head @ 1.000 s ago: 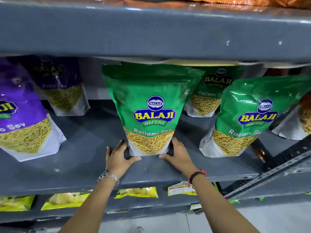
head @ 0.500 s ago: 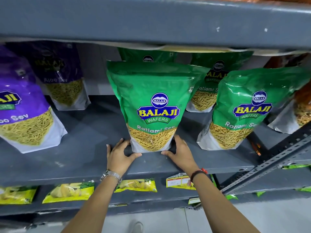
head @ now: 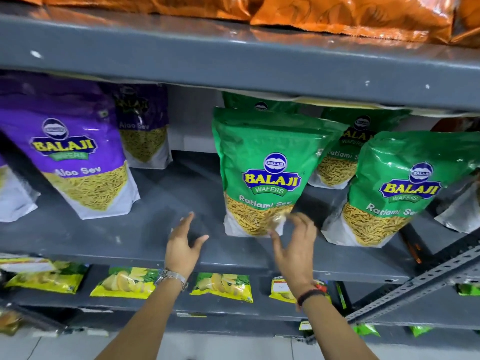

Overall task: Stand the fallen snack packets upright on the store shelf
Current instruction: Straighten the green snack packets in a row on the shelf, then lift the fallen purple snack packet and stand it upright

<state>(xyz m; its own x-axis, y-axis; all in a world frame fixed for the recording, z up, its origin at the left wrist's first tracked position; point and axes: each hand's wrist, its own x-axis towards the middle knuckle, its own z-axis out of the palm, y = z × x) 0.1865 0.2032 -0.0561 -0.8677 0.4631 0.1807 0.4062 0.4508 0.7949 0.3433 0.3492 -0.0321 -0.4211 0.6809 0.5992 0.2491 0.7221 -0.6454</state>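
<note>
This is a shop aisle. A grey metal shelf (head: 181, 245) carries rows of identical branded snack packets: green Ratlami Sev packets (head: 262, 172) beside purple Aloo Sev packets (head: 75, 152). Orange packets (head: 337, 14) lie above the shelf, yellow packets (head: 124, 281) below it.

- You see green Ratlami Sev packets (head: 262, 162) with yellow lettering on blue.
- You see purple Aloo Sev packets (head: 70, 141), bases white.
- Your shelf (head: 155, 224) is grey.
- Orange packets (head: 350, 14) above; yellow packets (head: 124, 281) below.
</note>
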